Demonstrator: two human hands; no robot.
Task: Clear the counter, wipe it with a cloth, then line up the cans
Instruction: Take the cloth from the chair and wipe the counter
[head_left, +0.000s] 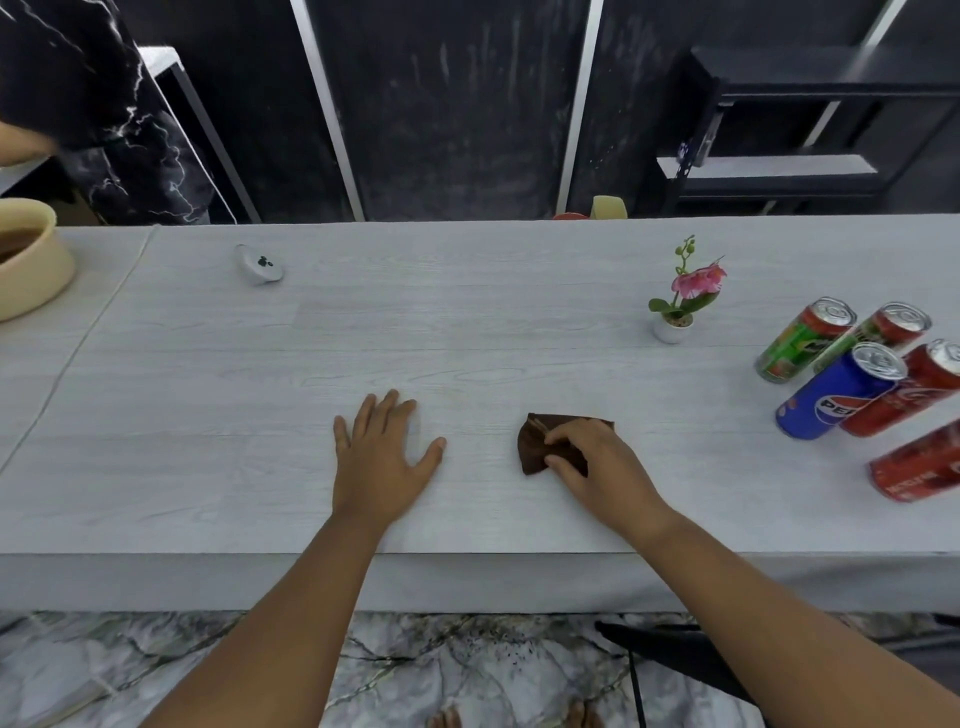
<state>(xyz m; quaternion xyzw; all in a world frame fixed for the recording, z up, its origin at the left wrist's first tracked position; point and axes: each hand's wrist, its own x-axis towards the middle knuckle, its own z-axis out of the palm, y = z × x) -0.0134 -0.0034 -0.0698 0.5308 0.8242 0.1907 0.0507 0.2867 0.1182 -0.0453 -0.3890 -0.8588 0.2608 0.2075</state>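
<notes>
Right hand (587, 457) pinches the folded dark-brown cloth (535, 447) against the pale wood-grain worktop (467, 322); left hand (382, 452) flat, grip open, empty. 5 upright drink cans (841, 389) cluster right. Risk: a wide rightward wipe could topple them.

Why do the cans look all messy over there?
The cans sit bunched in a loose cluster at the right end of the counter, not in a row. They only seem to lean because of the wide lens. Nothing looks spilled. The right hand presses the brown cloth.
</notes>
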